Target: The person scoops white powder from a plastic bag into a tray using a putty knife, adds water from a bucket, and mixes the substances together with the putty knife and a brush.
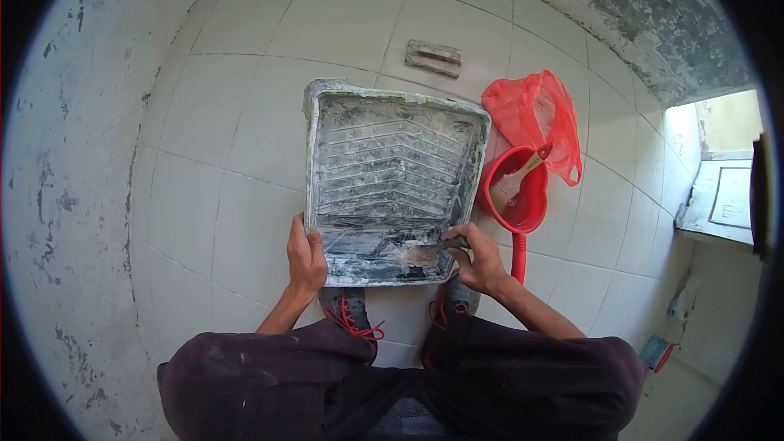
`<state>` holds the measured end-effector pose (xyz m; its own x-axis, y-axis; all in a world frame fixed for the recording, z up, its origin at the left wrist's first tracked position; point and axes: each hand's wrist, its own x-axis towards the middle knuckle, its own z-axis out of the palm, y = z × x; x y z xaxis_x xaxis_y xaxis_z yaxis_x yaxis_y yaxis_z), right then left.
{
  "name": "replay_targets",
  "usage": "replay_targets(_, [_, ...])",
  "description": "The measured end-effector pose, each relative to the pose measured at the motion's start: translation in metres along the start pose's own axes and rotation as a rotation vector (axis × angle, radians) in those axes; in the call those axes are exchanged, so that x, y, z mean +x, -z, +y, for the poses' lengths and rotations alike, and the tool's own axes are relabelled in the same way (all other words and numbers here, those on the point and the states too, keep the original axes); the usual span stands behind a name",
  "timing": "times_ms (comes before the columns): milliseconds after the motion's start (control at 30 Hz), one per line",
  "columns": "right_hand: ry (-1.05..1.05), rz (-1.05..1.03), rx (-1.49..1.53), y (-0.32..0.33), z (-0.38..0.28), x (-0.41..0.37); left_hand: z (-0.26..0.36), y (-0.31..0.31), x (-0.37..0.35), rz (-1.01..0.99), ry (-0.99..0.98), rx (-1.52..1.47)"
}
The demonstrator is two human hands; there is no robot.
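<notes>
A paint tray (395, 96), crusted with whitish-grey paint or plaster, is in front of me with its ribbed slope facing up. My left hand (306, 261) is closed on the tray's left edge near the lower corner, thumb on top. In my right hand (480, 261) is a putty knife (454, 242), gripped by its dark handle. Its blade reaches into the deep end of the tray, where a pale lump of paste (404, 255) lies. The blade's tip is hard to make out against the smears.
Right of the tray stands a red long-handled dipper (539, 214) with a paintbrush (523, 173) inside. A red plastic bag (563, 126) touches it. Beyond the tray lies a plastering float (434, 59) on the tiled floor (245, 122). My shoes (347, 306) are just below the tray.
</notes>
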<state>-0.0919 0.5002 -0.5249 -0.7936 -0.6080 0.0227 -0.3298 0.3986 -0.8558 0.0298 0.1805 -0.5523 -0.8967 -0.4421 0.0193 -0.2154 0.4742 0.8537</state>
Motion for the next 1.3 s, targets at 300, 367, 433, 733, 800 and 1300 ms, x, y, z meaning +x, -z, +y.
replay_targets(300, [-0.108,-0.173,0.156,-0.003,0.002,0.027,-0.001,0.001,0.000,-0.005,0.003,0.009])
replay_targets(367, [-0.058,-0.167,0.103,-0.005,-0.004,0.024,0.000,0.001,0.001,-0.015,0.009,0.010])
replay_targets(433, [0.010,-0.170,-0.053,0.006,-0.015,0.025,0.000,0.001,0.001,-0.022,0.019,0.008])
replay_targets(733, [-0.224,0.626,-0.401,0.126,0.049,0.064,-0.010,-0.007,-0.006,0.014,0.052,-0.017])
replay_targets(800, [-0.325,0.694,-0.385,0.133,0.065,0.071,-0.009,-0.009,-0.006,0.044,0.048,-0.024])
replay_targets(1300, [-0.270,0.620,-0.124,0.131,0.062,0.048,-0.012,-0.009,-0.004,0.057,0.035,-0.024])
